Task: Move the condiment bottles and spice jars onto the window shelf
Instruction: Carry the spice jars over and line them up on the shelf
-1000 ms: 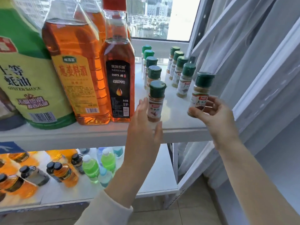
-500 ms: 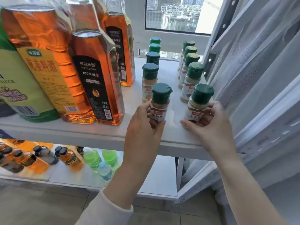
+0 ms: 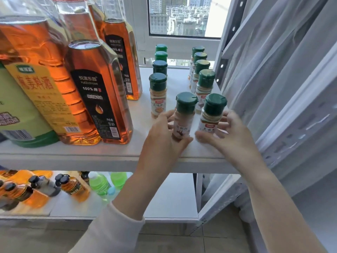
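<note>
Both hands were up at the front edge of the white window shelf [image 3: 113,152], each wrapped around a small spice jar with a dark green cap. The left hand [image 3: 164,137] curled around the lower half of the left jar [image 3: 183,117], thumb at the front near its base and fingers behind; the reddish-brown powder inside showed above the hand. The right hand [image 3: 226,136] gripped the right jar [image 3: 211,115] the same way, its fingers spread round the back and the thumb pressed low at the front. The two jars stood upright, just beside each other, and both bases looked to be on the shelf, though the hands hid the contact.

Behind them, more green-capped jars stood in two rows running back toward the window [image 3: 184,15]: a left row [image 3: 158,92] of four and a right row [image 3: 204,83] of four, well apart from each other. To the left on the same shelf stood tall bottles of amber liquid, among them one with a black label [image 3: 94,99] and one with a yellow label [image 3: 40,92], and a green-labelled jug [image 3: 16,114] at the far left edge.

On a lower shelf [image 3: 167,201], smaller bottles stood blurred, some amber with black caps, some bright green. A sheer curtain [image 3: 273,70] hung at the right.
</note>
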`<state>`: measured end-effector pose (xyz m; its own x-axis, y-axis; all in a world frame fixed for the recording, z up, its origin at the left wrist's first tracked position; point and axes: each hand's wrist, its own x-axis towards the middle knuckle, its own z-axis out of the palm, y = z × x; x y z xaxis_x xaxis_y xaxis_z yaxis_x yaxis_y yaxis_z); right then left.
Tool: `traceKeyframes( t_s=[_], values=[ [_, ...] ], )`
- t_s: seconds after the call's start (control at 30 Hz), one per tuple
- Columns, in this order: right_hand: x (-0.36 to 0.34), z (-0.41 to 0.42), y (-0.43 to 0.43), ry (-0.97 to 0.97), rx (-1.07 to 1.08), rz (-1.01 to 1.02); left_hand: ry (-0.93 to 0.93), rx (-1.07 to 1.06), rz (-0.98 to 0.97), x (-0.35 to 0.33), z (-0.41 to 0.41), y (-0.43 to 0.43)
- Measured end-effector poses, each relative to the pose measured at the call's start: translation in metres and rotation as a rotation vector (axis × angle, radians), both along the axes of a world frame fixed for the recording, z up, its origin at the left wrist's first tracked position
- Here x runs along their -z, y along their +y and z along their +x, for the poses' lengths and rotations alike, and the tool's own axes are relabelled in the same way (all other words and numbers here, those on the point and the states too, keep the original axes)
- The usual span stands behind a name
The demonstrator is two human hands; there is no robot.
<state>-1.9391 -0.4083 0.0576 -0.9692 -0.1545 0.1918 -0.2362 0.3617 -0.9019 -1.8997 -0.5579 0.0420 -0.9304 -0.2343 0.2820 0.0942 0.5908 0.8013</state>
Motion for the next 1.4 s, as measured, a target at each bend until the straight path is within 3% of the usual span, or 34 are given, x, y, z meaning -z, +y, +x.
traceKeyframes(
  t_s=[0.13, 0.2, 0.3, 0.4, 0.53, 0.7, 1.07, 1.4],
  values=[
    [-0.024, 0.008, 0.011, 0.028, 0.018, -0.182, 0.316, -0.088, 0.084, -0.008, 0.01, -0.013],
    [-0.042, 0.004, 0.013, 0.074, 0.042, -0.212, 0.38, -0.202, 0.127, -0.014, 0.001, -0.017],
    [-0.076, -0.011, 0.004, 0.174, 0.097, -0.126, 0.269, -0.235, 0.193, -0.019, -0.025, -0.017],
    [-0.098, -0.039, -0.007, 0.216, 0.125, 0.108, 0.195, -0.239, 0.219, -0.015, -0.046, -0.019],
    [-0.102, -0.07, -0.016, 0.131, 0.051, 0.371, 0.126, -0.234, 0.236, -0.014, -0.053, -0.023],
    [-0.098, -0.084, -0.022, 0.056, -0.004, 0.521, 0.094, -0.176, 0.277, -0.012, -0.057, -0.024],
    [-0.098, -0.086, -0.021, -0.025, 0.005, 0.411, -0.044, 0.036, 0.178, -0.028, -0.079, -0.022],
    [-0.099, -0.085, -0.021, -0.041, 0.01, 0.449, -0.087, 0.1, 0.234, -0.028, -0.088, -0.018]
  ],
)
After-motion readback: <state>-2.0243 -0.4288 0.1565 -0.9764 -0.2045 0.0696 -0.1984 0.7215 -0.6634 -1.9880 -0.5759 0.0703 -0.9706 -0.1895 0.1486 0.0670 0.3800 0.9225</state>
